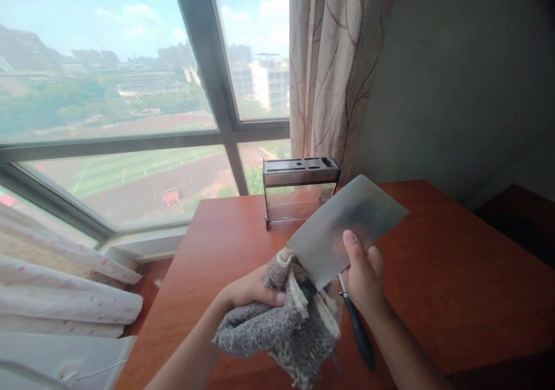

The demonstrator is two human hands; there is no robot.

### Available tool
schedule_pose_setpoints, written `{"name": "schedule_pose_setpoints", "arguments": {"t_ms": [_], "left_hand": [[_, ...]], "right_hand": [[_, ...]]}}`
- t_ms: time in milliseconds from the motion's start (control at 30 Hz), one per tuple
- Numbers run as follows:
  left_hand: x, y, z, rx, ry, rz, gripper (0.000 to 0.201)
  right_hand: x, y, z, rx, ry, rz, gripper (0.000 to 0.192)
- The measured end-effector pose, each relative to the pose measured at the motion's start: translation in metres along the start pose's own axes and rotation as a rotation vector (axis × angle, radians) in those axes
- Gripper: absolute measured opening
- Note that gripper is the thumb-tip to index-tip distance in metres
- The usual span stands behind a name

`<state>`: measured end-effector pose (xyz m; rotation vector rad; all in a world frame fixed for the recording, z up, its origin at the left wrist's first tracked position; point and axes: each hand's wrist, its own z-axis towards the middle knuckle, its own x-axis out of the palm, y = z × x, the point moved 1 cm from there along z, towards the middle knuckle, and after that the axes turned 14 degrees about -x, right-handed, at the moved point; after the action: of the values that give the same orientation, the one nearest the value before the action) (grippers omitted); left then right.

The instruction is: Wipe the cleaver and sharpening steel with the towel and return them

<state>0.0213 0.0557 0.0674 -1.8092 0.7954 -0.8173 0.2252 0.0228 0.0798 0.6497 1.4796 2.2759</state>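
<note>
panel (pixel 332 236), flat and cloudy grey, is held tilted above the brown surface (pixel 433 262), its near end meeting the folds of a cloth (pixel 269 326), in what appears to be a wiping step under way. closest to you, the rough grey cloth hangs bunched in your left hand (pixel 255 289), thumb pressed on top and fingers mostly lost in the folds; a dark piece (pixel 307 289) shows in the opening beside the panel's lower end, too covered to name. just to the right, a dark-handled tool (pixel 359 332) points away from you, close by your right hand (pixel 364 274); whether it rests on the surface cannot be told. that hand is closed on the panel's right edge, thumb laid across the face. the next move seems to call for a firm right-hand grip and light, even pressure from the cloth, with care at the corners, where a thin sheet could slip or snag. farther off, a clear box (pixel 299 177) with a dark-trimmed top stands near the surface's far edge, partly covered by the panel. behind it, a patterned curtain (pixel 329 60) hangs beside a tall window (pixel 173 139).
</note>
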Motion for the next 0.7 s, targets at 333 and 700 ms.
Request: {"name": "schedule_pose_setpoints", "arguments": {"t_ms": [333, 700], "left_hand": [[0.028, -0.002, 0.018, 0.02, -0.027, 0.127, 0.052], [0.045, -0.025, -0.008, 0.206, -0.404, 0.367, 0.03]], "right_hand": [[0.003, -0.009, 0.021, 0.032, 0.174, -0.01, 0.044], [-0.011, 0.007, 0.019, -0.147, 0.107, -0.32, 0.049]]}}
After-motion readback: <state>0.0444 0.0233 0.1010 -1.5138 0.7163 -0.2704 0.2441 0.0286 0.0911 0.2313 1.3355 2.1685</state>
